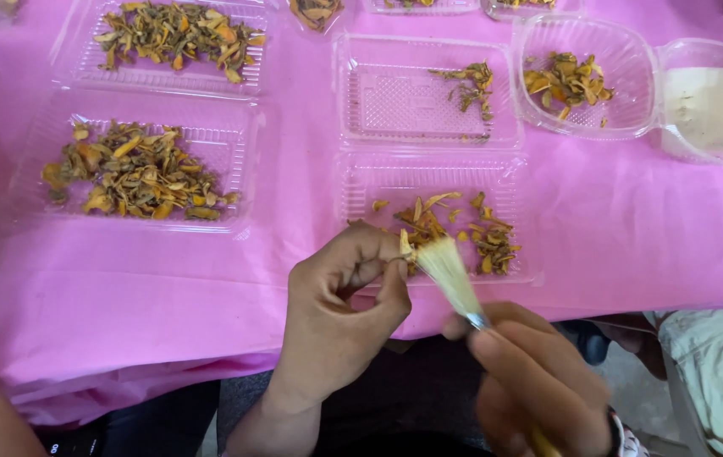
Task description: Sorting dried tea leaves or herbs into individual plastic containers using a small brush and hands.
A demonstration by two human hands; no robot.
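**Brush meets the little piece**

My left hand (336, 313) is pinched shut on a small pale piece (405, 243), held up at my fingertips. My right hand (539, 381) is closed around a brush (450, 271). The brush is long and leans up and to the left, so its pale bristles touch the piece. My left hand is nearer to the piece. Both hands hang over the near edge of the pink tabletop (632, 228). Just behind them sits a clear tray (514, 182) with orange dried bits (484, 237).
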